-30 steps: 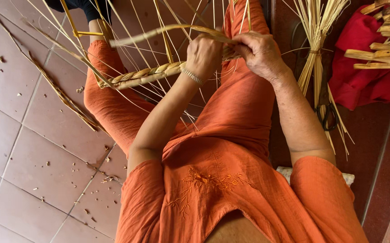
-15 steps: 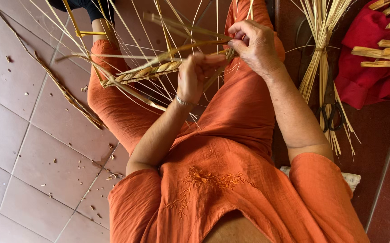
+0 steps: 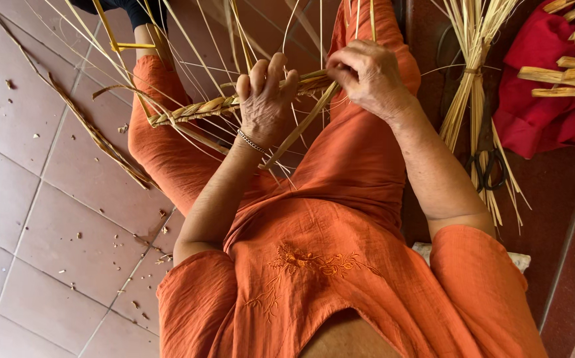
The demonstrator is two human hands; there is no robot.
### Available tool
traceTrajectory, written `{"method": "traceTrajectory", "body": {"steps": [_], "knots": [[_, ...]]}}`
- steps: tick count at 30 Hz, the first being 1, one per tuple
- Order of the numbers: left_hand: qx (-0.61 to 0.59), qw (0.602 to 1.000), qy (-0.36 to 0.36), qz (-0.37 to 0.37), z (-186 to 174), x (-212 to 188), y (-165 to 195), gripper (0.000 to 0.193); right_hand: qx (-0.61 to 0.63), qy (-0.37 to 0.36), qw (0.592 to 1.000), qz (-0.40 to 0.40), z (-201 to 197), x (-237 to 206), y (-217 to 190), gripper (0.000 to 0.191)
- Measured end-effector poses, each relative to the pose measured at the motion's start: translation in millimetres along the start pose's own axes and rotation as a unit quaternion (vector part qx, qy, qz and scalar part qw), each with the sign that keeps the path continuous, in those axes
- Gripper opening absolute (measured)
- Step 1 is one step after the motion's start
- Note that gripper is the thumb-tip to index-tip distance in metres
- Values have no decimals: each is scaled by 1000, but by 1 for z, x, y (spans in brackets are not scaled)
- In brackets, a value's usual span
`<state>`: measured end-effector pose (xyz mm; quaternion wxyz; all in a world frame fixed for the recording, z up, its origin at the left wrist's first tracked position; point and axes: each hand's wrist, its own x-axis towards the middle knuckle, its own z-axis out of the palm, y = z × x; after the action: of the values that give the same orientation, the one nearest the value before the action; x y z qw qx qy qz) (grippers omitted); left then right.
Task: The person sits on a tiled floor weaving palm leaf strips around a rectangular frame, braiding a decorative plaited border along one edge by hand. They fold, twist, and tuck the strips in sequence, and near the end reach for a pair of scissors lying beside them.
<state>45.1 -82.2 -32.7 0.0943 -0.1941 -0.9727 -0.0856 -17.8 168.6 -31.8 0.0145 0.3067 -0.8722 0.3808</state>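
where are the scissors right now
In the head view, the black-handled scissors lie on the floor at the right, against the tied bundle of straw, below the red cloth and beside the person's right forearm.

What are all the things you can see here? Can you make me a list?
braided straw band: one, tan, across the lap, held by both hands
loose straws: many, pale yellow, fanning out from the band
straw bundle: one, yellow, tied, on the right
scissors: one pair, dark, beside the bundle
red cloth: one, far right
tiled floor: pinkish, with straw scraps
orange clothes: tunic and trousers
bracelet: one, silvery, left wrist
left hand: gripping the band
right hand: pinching straws
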Motion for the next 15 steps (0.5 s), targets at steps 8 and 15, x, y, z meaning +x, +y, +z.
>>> {"method": "traceTrajectory", "body": {"steps": [8,15], "knots": [[45,991,107,73,9,-18,-5,32,114,29,992,54,0,-1,7,3],[-73,997,-24,21,33,-31,-17,25,14,94,994,56,38,-6,22,15]]}}
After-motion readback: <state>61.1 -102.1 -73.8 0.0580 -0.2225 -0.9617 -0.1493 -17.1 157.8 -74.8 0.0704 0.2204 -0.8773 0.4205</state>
